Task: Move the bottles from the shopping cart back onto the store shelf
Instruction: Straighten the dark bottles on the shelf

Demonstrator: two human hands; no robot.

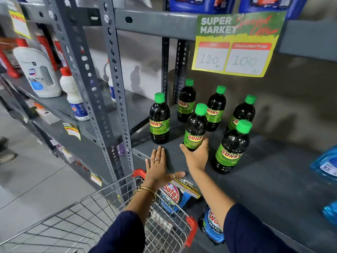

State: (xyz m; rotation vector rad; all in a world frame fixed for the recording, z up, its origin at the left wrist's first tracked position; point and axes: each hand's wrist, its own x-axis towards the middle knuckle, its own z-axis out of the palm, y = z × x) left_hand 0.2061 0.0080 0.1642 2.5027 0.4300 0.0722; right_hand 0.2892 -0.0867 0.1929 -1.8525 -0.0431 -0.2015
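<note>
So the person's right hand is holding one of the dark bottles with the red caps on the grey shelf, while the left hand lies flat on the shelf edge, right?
Nearly. The caps are green, not red. The head view shows the right hand holding one of the dark bottles with a green cap on the grey shelf, while the left hand lies flat on the shelf edge.

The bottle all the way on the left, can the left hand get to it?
Probably yes. The left hand lies flat on the shelf edge just below the leftmost bottle, with bare shelf between them and nothing blocking.
</note>
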